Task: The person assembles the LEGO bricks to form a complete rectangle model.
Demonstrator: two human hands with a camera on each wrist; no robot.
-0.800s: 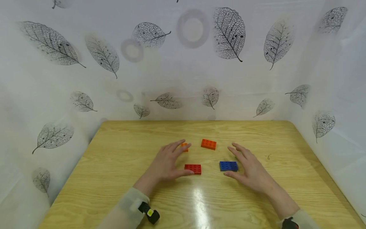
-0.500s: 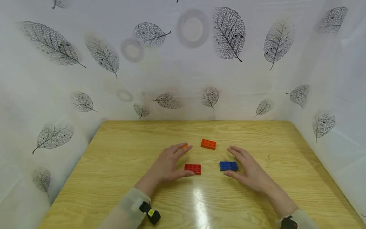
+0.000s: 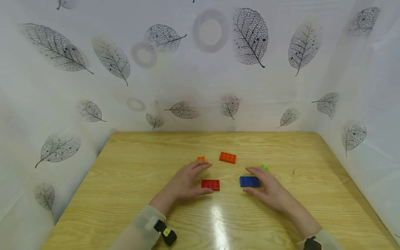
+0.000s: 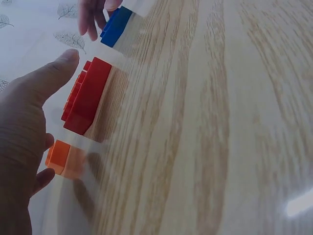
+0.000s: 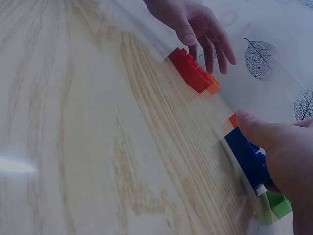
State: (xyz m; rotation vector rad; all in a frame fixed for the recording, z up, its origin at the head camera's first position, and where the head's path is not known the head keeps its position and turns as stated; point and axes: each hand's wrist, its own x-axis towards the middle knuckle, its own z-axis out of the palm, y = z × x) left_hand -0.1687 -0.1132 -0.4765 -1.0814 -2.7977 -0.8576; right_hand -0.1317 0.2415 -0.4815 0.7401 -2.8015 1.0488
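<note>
Red brick [image 3: 210, 184] and blue brick [image 3: 248, 181] lie on the worktop [image 3: 125, 184], well in from its side edges. Left hand [image 3: 185, 183] curves around the first, right hand [image 3: 273, 190] the second, thumbs and fingers apart.

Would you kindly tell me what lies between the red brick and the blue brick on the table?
Nothing but bare wooden tabletop lies between the red brick and the blue brick, as the head view shows.

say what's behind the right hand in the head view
Behind the right hand, a lime-green toy brick shows some of its studs; the hand covers the rest of that brick.
</note>
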